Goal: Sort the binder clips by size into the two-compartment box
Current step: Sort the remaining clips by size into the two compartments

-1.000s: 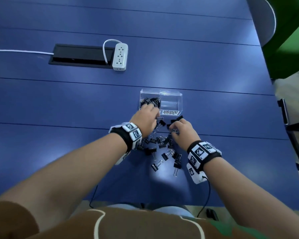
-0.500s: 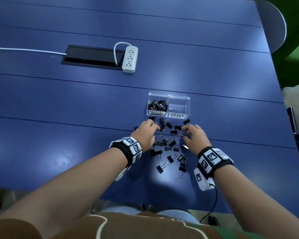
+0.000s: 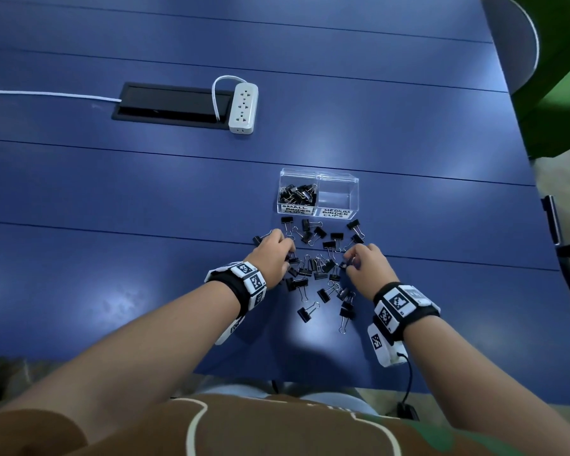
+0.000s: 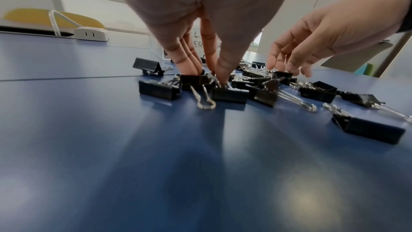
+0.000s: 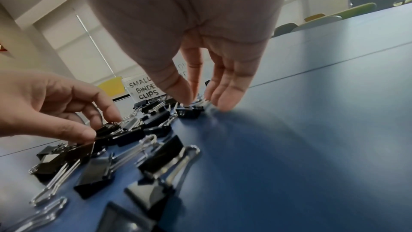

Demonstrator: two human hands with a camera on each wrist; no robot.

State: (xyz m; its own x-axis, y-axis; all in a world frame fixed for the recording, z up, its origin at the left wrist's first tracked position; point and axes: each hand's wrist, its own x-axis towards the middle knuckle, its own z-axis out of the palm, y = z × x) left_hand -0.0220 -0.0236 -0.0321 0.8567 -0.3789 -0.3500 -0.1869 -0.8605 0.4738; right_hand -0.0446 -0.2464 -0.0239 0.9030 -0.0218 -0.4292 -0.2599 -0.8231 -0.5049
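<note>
A clear two-compartment box (image 3: pixel 356 195) stands on the blue table. Its left half, labelled SMALL BINDER CLIPS (image 5: pixel 142 89), holds several small clips (image 3: pixel 297 193); the right half, labelled MEDIUM, looks empty. Black binder clips (image 3: pixel 313 268) lie scattered in front of the box. My left hand (image 3: pixel 290 255) reaches into the pile's left side, and its thumb and forefinger pinch a black clip (image 5: pixel 109 131). My right hand (image 3: pixel 349 261) is at the pile's right side; its thumb and forefinger (image 5: pixel 196 80) pinch a clip (image 5: pixel 189 111) by its wire handles.
A white power strip (image 3: pixel 243 106) lies beside a black cable hatch (image 3: pixel 171 105) at the back left, with a white cable running left. A green chair (image 3: pixel 556 77) stands past the table's right edge. The table's near edge is close to my body.
My left hand has come back from the small compartment to the pile. Both hands have moved nearer and lowered onto clips.
</note>
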